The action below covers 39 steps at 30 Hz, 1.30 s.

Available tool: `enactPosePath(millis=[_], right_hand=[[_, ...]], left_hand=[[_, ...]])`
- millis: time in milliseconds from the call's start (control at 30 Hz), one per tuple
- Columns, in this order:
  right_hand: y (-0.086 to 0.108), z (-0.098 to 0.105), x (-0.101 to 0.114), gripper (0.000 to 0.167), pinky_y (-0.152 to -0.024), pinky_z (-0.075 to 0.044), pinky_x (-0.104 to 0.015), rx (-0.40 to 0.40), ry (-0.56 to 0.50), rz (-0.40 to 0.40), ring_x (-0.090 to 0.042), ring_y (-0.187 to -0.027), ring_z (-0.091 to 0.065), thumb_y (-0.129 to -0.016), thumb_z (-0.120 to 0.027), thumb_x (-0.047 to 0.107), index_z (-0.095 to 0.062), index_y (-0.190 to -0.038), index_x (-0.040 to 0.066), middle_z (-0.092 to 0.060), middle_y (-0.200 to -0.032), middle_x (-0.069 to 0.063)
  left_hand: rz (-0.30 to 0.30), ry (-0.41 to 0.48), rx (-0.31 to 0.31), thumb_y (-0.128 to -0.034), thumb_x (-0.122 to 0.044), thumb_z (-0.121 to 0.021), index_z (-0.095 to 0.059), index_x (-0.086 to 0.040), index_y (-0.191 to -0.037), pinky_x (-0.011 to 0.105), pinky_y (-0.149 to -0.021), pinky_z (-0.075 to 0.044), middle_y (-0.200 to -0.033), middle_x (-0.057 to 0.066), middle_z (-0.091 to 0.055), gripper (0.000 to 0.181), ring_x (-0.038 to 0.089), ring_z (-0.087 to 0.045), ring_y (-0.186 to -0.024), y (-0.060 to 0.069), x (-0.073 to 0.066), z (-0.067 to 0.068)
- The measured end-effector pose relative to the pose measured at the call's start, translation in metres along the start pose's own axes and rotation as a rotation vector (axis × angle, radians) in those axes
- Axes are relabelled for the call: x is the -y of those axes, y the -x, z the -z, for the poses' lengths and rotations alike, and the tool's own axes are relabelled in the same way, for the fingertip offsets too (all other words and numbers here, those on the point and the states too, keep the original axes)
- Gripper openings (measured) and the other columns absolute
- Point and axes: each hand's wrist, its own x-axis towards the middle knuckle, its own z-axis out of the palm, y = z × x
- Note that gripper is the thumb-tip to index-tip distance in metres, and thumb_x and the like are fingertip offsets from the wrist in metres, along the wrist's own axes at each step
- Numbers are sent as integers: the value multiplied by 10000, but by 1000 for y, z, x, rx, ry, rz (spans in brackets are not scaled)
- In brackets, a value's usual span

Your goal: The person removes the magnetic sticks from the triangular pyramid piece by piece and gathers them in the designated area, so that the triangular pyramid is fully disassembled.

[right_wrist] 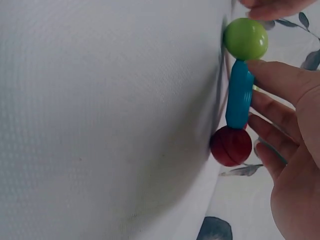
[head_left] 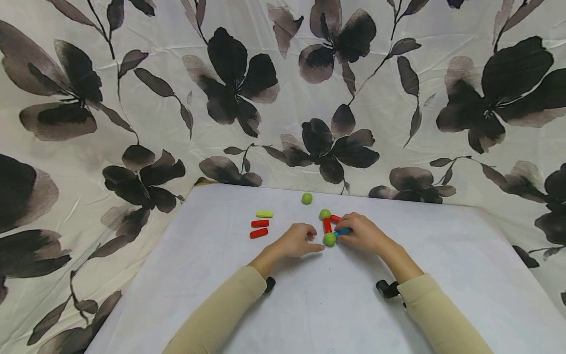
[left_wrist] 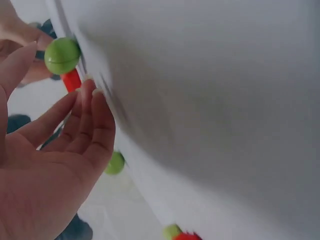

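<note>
A blue rod point(right_wrist: 240, 95) joins a green ball point(right_wrist: 246, 39) to a dark red ball point(right_wrist: 231, 146) in the right wrist view. My right hand point(head_left: 363, 233) pinches the blue rod between thumb and fingers. In the head view a red rod point(head_left: 327, 225) runs from the near green ball point(head_left: 329, 239) to a second green ball point(head_left: 325, 214), from which another red rod point(head_left: 335, 219) extends toward my right fingers. My left hand point(head_left: 297, 242) is left of the near ball, fingers loosely bent and holding nothing.
Left of the hands lie a yellow-green rod point(head_left: 265, 214) and two red rods point(head_left: 260, 223). A loose green ball point(head_left: 307, 198) rests near the back edge of the white table point(head_left: 300, 305). A floral cloth point(head_left: 283, 118) hangs behind.
</note>
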Motion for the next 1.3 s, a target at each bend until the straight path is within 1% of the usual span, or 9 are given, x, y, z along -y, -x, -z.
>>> enactPosePath(millis=[133,267,367,467,633,767,867,1100,1300], right_hand=[[-1,-3,3,147,-939,-503,-508,2,4,17,-289,-1001,-626,-865,-811,67,-783,-1009,54,-710,-1013,-78],[-3,-5,5,125,-907,-512,-483,12,-18,36,-278,-960,-628,-884,-793,72,-783,-1007,50,-704,-996,-68],[-4,-7,6,118,-911,-523,-463,25,-29,40,-257,-954,-642,-899,-779,78,-785,-1013,52,-713,-1000,-53],[-5,-9,6,119,-915,-532,-454,35,-25,43,-236,-943,-656,-903,-775,78,-788,-1018,52,-721,-993,-42],[-5,-10,5,123,-902,-541,-443,51,3,51,-205,-908,-660,-903,-779,89,-788,-1021,59,-720,-973,-18],[-6,-11,4,118,-897,-536,-445,58,20,66,-192,-887,-658,-907,-777,102,-785,-1021,73,-715,-951,7],[-6,-12,4,112,-898,-530,-455,54,25,84,-190,-885,-660,-915,-771,110,-782,-1023,84,-712,-946,20],[-6,-13,3,96,-924,-511,-498,34,28,89,-189,-928,-676,-922,-764,122,-773,-1016,105,-732,-980,25],[-5,-15,0,87,-944,-507,-496,32,20,49,-192,-932,-672,-924,-761,114,-766,-1009,97,-722,-968,22]], left_hand=[[-1,-33,8,-928,-375,-757,-677,-20,-1217,355,-939,-513,-1101,57,-673,465,188,-589,-1029,-11,-3,-7],[-29,-25,-18,-929,-349,-750,-692,-7,-1171,293,-803,-490,-941,29,-638,423,160,-558,-894,-16,-6,-8],[-54,-10,-41,-936,-307,-740,-703,6,-1133,251,-703,-432,-814,2,-584,371,134,-522,-794,-19,-7,-9],[-69,-9,-63,-943,-265,-725,-711,9,-1098,223,-671,-404,-752,-25,-543,315,107,-500,-746,-22,-6,-12],[-55,-4,-76,-943,-269,-726,-715,-3,-1067,221,-658,-394,-741,-27,-538,294,104,-494,-723,-24,-5,-14],[-34,-4,-74,-941,-304,-739,-704,-16,-1037,221,-638,-384,-728,-19,-536,306,111,-492,-701,-24,-5,-16],[-24,-4,-70,-942,-289,-738,-687,-17,-1021,219,-637,-377,-727,-17,-520,288,110,-482,-699,-23,-6,-16],[-15,7,-28,-973,-258,-698,-657,-38,-987,229,-652,-358,-728,-13,-490,224,117,-470,-716,-21,-8,-13],[-3,11,18,-1007,-275,-645,-646,-44,-1070,256,-689,-357,-785,-4,-485,240,127,-464,-763,-19,-7,-8]])
